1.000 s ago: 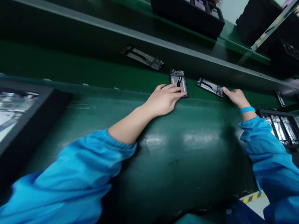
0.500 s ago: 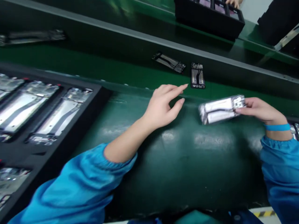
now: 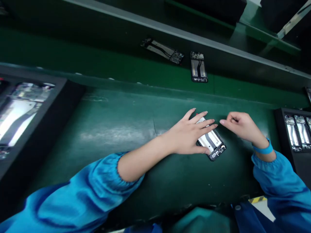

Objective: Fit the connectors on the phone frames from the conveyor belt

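See one open phone frame (image 3: 213, 139) lying slantwise on the dark green bench top (image 3: 170, 184), inner side up, showing pale plates, a dark ribbon lengthwise and a board across its near end. Looks flat against the surface.

Over it, note the left hand (image 3: 186, 137), palm down with fingers spread wide, thumb by the near board, covering much of the far part without wrapping round it. Cannot tell how hard it presses. Best to steady by the rim, keeping weight off the ribbon and the exposed boards; too much push risks a bent connector or a scuffed plate.

Just beside, find the right hand (image 3: 243, 126), raised and apart from the frame, in a narrow, curled shape with thumb and forefinger close. Cannot tell whether anything small sits inside. Better to approach the frame from its side, low and slow, to avoid snagging the ribbon.

Further out, on the green back strip (image 3: 109, 61), see a slanted frame (image 3: 163, 51) and, just right of it, a more upright frame (image 3: 199, 67). To either side, see a black left tray (image 3: 54, 94) and a black right tray (image 3: 282, 129), both bearing similar units. Keep sleeves and forearms lifted near those.
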`<action>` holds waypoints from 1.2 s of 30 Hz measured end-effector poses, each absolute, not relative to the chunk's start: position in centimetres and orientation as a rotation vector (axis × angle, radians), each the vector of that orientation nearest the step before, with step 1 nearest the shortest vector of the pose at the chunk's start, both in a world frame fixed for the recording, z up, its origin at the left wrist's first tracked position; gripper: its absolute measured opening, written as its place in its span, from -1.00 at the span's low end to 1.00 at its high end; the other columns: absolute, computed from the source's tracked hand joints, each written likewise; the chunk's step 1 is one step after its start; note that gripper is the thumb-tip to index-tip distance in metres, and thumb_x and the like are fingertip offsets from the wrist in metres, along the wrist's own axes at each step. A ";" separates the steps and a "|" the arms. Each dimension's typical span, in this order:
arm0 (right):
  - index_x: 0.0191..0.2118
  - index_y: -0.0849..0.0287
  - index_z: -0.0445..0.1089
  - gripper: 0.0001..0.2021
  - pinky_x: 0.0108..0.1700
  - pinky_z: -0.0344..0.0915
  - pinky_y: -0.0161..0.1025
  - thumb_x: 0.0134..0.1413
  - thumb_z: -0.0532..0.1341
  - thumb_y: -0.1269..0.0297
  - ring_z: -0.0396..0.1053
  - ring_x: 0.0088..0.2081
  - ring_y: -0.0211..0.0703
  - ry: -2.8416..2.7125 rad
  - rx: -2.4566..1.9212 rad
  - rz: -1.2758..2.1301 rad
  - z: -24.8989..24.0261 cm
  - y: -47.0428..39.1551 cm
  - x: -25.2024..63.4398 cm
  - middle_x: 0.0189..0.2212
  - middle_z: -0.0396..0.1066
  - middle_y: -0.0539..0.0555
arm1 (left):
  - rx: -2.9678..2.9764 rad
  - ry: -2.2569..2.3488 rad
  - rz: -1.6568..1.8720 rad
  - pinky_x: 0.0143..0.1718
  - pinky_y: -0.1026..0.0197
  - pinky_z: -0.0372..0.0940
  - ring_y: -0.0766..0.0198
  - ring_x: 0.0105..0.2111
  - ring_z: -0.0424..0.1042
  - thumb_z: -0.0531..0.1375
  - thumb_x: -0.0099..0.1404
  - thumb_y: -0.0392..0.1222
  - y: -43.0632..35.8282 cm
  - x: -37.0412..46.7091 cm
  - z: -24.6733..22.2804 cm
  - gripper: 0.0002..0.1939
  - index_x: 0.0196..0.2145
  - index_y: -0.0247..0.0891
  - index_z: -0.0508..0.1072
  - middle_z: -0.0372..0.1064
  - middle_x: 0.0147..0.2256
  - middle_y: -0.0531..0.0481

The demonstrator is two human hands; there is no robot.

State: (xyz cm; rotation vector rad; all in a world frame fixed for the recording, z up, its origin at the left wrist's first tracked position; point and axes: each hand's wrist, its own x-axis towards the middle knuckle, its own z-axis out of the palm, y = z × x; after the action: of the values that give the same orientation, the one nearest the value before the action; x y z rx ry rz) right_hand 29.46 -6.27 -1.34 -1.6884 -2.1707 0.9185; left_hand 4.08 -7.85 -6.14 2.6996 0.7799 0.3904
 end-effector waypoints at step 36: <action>-0.63 0.17 0.30 -0.56 -0.46 -0.11 -0.18 0.25 0.23 0.12 0.01 -0.58 -0.30 -2.503 -1.798 1.344 -0.7 -11.8 24.8 -0.66 0.18 -0.04 | 2.495 1.124 0.449 -0.28 0.06 0.13 0.10 -0.32 0.35 0.01 0.51 -0.20 -11.7 3.2 -4.6 -0.70 -0.26 -0.28 0.51 0.45 -0.33 -0.09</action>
State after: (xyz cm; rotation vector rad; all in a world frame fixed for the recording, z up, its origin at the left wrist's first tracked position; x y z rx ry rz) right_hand 24.76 -11.80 -0.69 -1.7978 -2.5028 1.3445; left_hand 3.21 -11.74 -4.57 2.4951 1.1240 0.4486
